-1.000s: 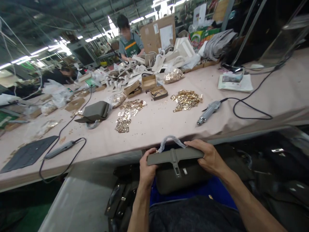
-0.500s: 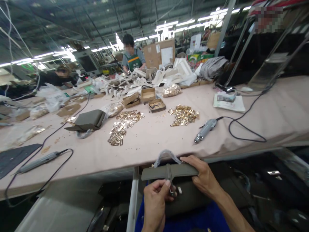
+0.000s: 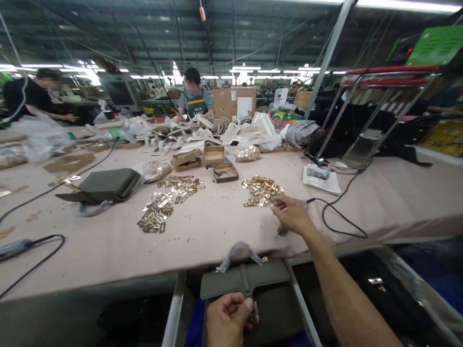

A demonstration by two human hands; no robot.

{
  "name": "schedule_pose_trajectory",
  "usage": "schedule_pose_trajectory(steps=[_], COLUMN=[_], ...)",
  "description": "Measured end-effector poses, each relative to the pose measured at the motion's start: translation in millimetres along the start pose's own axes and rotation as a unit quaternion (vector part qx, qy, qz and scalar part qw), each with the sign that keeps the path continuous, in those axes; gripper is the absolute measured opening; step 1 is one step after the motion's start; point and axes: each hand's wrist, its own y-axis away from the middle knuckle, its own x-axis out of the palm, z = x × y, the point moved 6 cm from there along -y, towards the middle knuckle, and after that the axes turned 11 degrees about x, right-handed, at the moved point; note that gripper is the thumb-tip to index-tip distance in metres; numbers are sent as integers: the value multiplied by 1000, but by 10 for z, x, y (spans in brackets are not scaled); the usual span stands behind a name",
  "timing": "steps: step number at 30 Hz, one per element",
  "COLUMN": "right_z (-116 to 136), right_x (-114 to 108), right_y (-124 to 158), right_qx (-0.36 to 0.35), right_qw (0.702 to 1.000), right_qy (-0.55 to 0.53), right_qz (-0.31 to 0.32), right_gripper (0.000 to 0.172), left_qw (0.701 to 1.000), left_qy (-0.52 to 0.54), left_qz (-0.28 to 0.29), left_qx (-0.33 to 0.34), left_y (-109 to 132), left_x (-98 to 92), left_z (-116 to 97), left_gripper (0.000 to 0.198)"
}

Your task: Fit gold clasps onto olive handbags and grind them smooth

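Note:
My left hand [image 3: 229, 315] pinches the end of the closing strap [image 3: 247, 282] on an olive-green handbag [image 3: 278, 303]. A small metal piece shows at its fingertips. The bag stands at the table's front edge, flap down, its wrapped handle [image 3: 240, 248] arching up. My right hand [image 3: 291, 212] is over the table, fingertips bent together at the near right side of a pile of gold metal fittings [image 3: 263, 189]. What those fingers hold, if anything, is too small to tell. Beneath that hand lies an electric screwdriver [image 3: 282, 231], mostly hidden.
Flat gold frames [image 3: 158, 212] lie in a heap left of centre. Another olive bag [image 3: 108, 185] rests on the left, near a second screwdriver [image 3: 16, 248]. Small cardboard boxes [image 3: 225, 172] stand mid-table. A cord [image 3: 325, 217] loops at right. A co-worker [image 3: 195, 99] is across the table.
My right hand has left the bag's right side and moved up and forward to the gold fittings. My left hand still holds the strap. The view has levelled and turned somewhat to the right.

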Motion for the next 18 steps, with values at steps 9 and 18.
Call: schedule_pose_trajectory(steps=[9, 18], right_z=[-173, -322], right_x=[483, 377], right_y=[-716, -654], right_qx=[90, 63], right_qw=[987, 997], right_qy=[119, 1], right_qz=[-52, -49], right_gripper=[19, 16], left_qw=[1000, 1000], left_qy=[6, 7], left_qz=[2, 14], left_qx=[4, 3], left_y=[-2, -1], left_x=[-42, -38], left_z=[32, -18], left_gripper=[68, 60])
